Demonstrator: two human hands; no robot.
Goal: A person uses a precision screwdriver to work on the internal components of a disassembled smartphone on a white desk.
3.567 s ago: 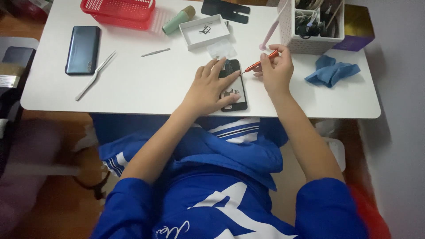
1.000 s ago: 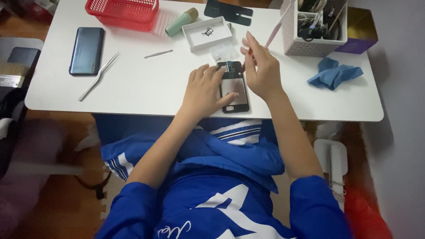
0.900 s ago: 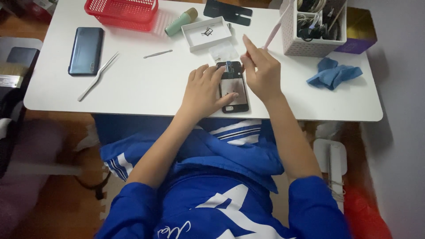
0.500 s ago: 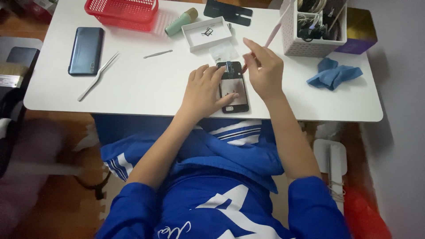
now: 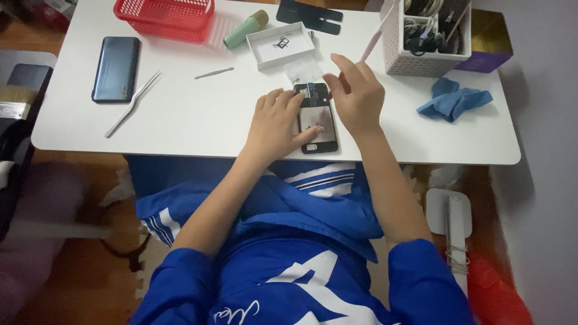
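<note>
An opened black phone (image 5: 317, 118) lies face down near the front edge of the white table (image 5: 180, 123), its inner parts showing. My left hand (image 5: 274, 123) rests flat on the phone's left side and pins it down, thumb on its middle. Just right of the phone's top end, my right hand (image 5: 356, 96) is raised slightly and grips a thin pale pink stick tool (image 5: 374, 37) that points up and away, index finger stretched out.
Behind the phone sit a small white tray (image 5: 281, 43), a red basket (image 5: 164, 15), a green cylinder (image 5: 245, 28) and a black panel (image 5: 309, 12). At left lie a blue phone (image 5: 116, 68), tweezers (image 5: 132, 103) and a metal pick (image 5: 214, 73). At right are a white organiser (image 5: 427, 36) and a blue cloth (image 5: 454, 99).
The red screwdriver my right hand held 3.6 s ago is gone; it holds the pink stick instead. Over the last second that hand shifted slightly right. My left hand stayed on the phone.
</note>
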